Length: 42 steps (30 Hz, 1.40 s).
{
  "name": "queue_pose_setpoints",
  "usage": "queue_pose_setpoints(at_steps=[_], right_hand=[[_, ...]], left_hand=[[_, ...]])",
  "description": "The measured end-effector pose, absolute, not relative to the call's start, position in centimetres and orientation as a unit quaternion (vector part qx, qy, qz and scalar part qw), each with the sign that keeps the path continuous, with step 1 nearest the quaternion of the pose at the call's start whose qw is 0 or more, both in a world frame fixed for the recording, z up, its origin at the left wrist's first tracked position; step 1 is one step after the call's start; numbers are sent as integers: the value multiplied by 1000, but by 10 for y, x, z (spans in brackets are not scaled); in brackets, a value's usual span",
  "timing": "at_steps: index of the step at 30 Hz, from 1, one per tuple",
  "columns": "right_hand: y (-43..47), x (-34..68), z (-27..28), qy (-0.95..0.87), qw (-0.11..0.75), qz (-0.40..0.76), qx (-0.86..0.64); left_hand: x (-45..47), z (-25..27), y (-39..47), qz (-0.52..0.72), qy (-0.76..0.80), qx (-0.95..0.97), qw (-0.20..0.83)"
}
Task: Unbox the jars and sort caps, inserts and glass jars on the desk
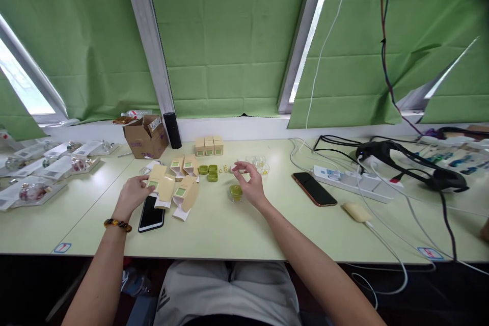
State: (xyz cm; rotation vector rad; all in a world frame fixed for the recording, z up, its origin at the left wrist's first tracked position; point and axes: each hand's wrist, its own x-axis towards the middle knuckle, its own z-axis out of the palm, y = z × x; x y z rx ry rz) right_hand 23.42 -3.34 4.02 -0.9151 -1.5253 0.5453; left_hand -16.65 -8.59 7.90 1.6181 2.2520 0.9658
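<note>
My left hand (133,194), with a beaded bracelet at the wrist, grips the left side of a small open beige box (165,187). Under that box lies a white-rimmed phone (151,214). My right hand (250,183) hovers over the table, thumb and fingertips drawn close together; any tiny piece between them is too small to name. Just left of those fingertips are several tiny gold-coloured pieces (225,168). Below the right hand sits a clear cup with a green insert (236,193). Several green square containers (208,172) stand between the hands.
More open beige boxes (185,193) lie beside my left hand, with closed ones (209,146) behind. Clear cups (261,163) stand beyond my right hand. Rightward are a dark phone (314,189), a power strip (351,182) and cables. A brown carton (145,137) is back left.
</note>
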Motion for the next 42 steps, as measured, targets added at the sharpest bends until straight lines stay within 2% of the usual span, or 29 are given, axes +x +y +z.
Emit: queue_pose_setpoints(at_steps=[5, 9, 17, 29, 32, 36, 39, 42], right_hand=[[-32, 235, 39, -664, 580, 241, -405], [-33, 234, 39, -671, 574, 243, -402], [-31, 235, 37, -680, 562, 247, -401], [-25, 249, 46, -660, 568, 236, -432], [-22, 262, 50, -694, 516, 260, -428], [-22, 282, 51, -773, 381, 333, -383], [-24, 288, 41, -788, 330, 367, -368], [-24, 283, 22, -792, 319, 348, -388]], left_hand=[[-157, 64, -78, 292, 745, 575, 170], [-148, 57, -77, 276, 742, 584, 180], [-137, 51, -82, 230, 751, 610, 105], [-124, 78, -96, 186, 762, 620, 15], [-114, 85, -104, 217, 741, 635, -35], [-73, 92, -113, 299, 675, 671, -60], [-28, 84, -111, 344, 580, 738, -4], [13, 68, -94, 367, 518, 770, 62]])
